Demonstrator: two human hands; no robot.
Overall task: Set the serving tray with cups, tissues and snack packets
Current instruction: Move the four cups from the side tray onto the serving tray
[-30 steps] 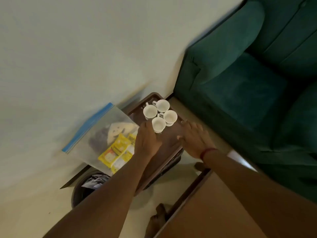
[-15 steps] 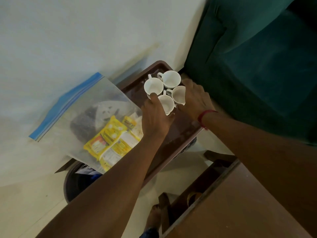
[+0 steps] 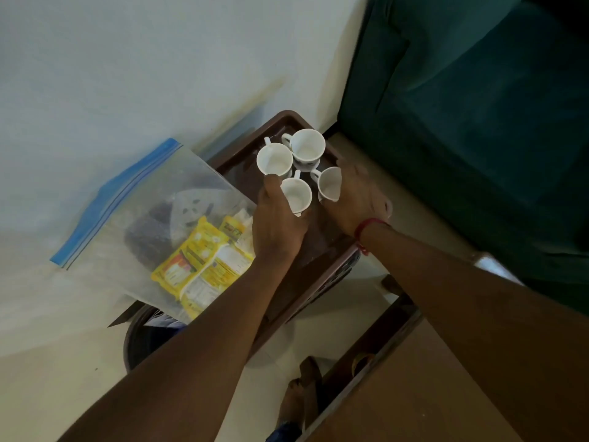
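Note:
A brown serving tray (image 3: 328,263) stands against the wall beside a green sofa. Several white cups cluster at its far end. My left hand (image 3: 277,224) grips the nearest cup (image 3: 296,196) from its left side. My right hand (image 3: 357,199) grips the right cup (image 3: 330,183) from its right side. Two more cups, one on the left (image 3: 274,159) and one at the back (image 3: 307,146), stand untouched behind them. A clear zip bag (image 3: 153,218) with a blue seal lies across the tray's left part. It holds yellow snack packets (image 3: 204,260) and a dark item.
The green sofa (image 3: 478,122) fills the right side. A brown wooden table top (image 3: 408,397) is at the lower right, with my foot (image 3: 299,400) beside it. A dark round bin (image 3: 143,339) sits under the bag. The pale wall runs along the left.
Both hands have reached forward from the tray's middle to the cups and closed on the two nearest ones. The camera has come closer to the tray.

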